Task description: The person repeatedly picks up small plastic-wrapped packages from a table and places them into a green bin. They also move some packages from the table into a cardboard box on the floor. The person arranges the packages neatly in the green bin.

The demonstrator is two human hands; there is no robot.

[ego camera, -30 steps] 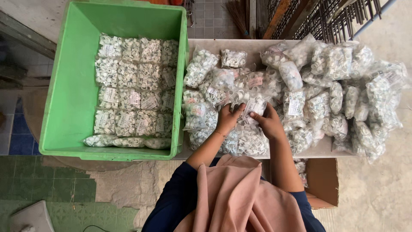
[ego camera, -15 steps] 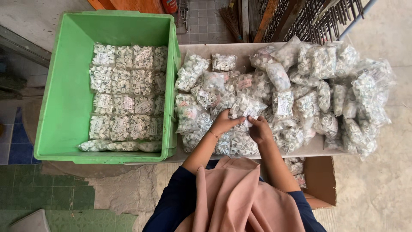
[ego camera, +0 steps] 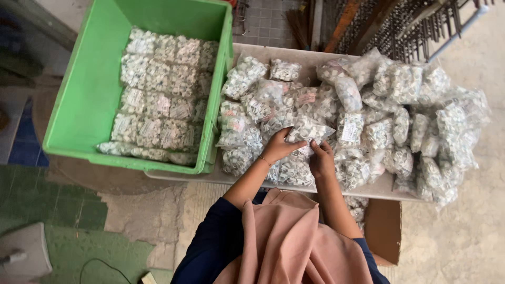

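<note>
Gripping one clear packet (ego camera: pixel 310 130) of small white parts, both hands are meeting near the front edge of the table (ego camera: pixel 386 188) — the left hand (ego camera: pixel 281 146) is closing its fingers over the packet's left end, the right hand (ego camera: pixel 321 158) is pinching its lower right side. The packet is lying on top of a heap of like packets (ego camera: pixel 400 115) spreading toward the table's right edge. A green crate (ego camera: pixel 89 105) is standing at the table's left edge, rows of packets lining its floor.
</note>
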